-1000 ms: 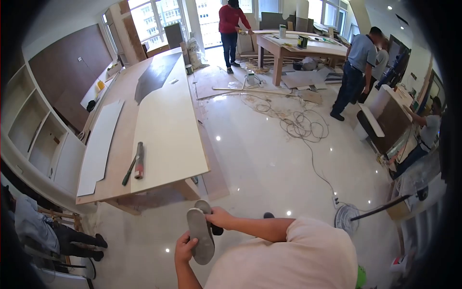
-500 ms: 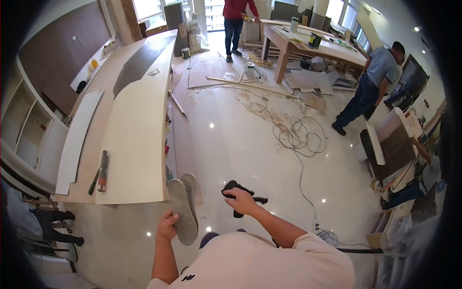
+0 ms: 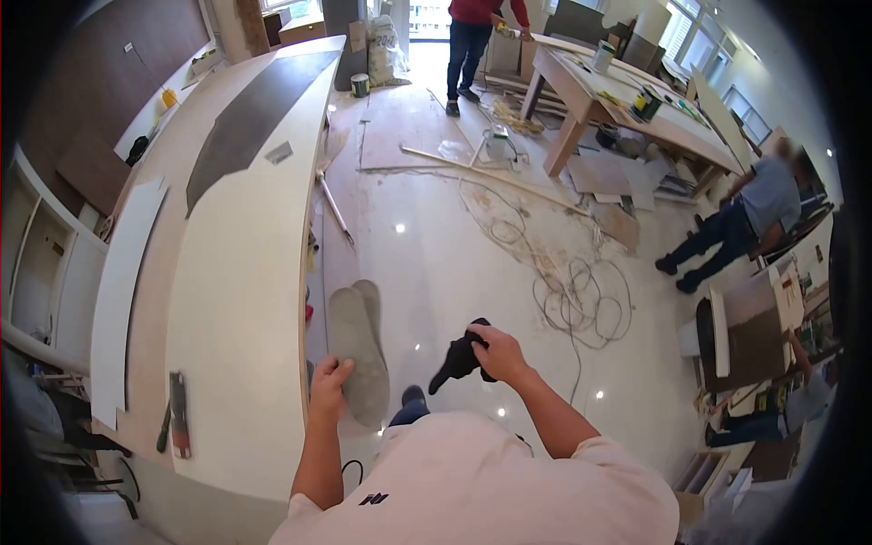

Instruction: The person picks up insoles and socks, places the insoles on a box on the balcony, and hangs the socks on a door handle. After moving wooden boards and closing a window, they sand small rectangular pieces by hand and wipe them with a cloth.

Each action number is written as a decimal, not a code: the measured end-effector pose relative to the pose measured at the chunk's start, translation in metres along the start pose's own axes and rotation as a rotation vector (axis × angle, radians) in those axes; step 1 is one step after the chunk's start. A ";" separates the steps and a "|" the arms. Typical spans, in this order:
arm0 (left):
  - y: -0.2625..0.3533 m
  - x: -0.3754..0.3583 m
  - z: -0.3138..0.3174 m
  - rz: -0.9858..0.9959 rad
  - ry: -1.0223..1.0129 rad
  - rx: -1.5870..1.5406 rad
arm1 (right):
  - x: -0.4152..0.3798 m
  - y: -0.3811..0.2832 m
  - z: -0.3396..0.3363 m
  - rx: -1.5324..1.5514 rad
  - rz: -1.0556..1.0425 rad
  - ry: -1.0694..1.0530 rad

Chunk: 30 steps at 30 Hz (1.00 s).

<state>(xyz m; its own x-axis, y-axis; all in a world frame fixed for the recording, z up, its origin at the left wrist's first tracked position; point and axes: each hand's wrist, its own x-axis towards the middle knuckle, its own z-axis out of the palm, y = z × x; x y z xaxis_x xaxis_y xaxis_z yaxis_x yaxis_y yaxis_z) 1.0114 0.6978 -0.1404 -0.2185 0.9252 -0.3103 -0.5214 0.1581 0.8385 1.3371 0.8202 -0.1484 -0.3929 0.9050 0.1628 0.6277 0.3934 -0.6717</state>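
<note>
Left hand (image 3: 329, 391) and right hand (image 3: 501, 354) are both full, held up over the shiny floor (image 3: 436, 272). Far to the left, a long white strip (image 3: 127, 300) lies along the left edge of the table (image 3: 236, 336). Two tools, one with a green handle (image 3: 163, 429) and one fat and reddish (image 3: 180, 416), lie side by side close to the table's near edge.

Just past the table's right edge, the left hand pinches two flat grey soles (image 3: 357, 354), with its thumb on the front one. They go up and down the view, long and thin, with the low end leaning a bit to the right. The back one peeks out at the top right. This hand is the nearer one to the soles, and they are just to its right.

Next comes a gap. Then a soft black thing (image 3: 459, 361), maybe a glove, hangs from the right hand's fingers, and its thin tip points down and left, toward the soles. Loops of cord (image 3: 590, 341) lie on the floor to the right.
</note>
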 end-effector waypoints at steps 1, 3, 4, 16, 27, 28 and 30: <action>0.013 0.035 0.014 -0.016 -0.025 0.019 | 0.028 0.002 -0.010 0.040 0.032 0.037; 0.038 0.101 0.044 -0.059 -0.074 0.069 | 0.081 0.007 -0.028 0.126 0.122 0.095; 0.048 0.136 0.057 -0.072 -0.105 0.072 | 0.107 0.011 -0.035 0.155 0.136 0.114; 0.115 0.521 0.159 -0.059 -0.109 0.008 | 0.502 0.117 -0.031 0.416 0.120 -0.161; 0.225 0.751 0.146 0.183 0.072 -0.051 | 0.858 0.077 0.032 0.436 -0.133 -0.580; 0.232 0.782 0.139 0.185 0.063 -0.024 | 0.882 0.081 0.040 0.451 -0.123 -0.559; 0.253 0.853 0.135 0.200 0.017 0.023 | 0.941 0.092 0.050 0.465 -0.107 -0.494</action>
<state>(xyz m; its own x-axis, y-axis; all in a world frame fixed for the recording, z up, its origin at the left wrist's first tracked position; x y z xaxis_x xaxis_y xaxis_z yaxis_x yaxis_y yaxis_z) 0.8040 1.5734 -0.1322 -0.3297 0.9330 -0.1440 -0.4472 -0.0200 0.8942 0.9910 1.7001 -0.0929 -0.7664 0.6418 -0.0285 0.2578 0.2666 -0.9287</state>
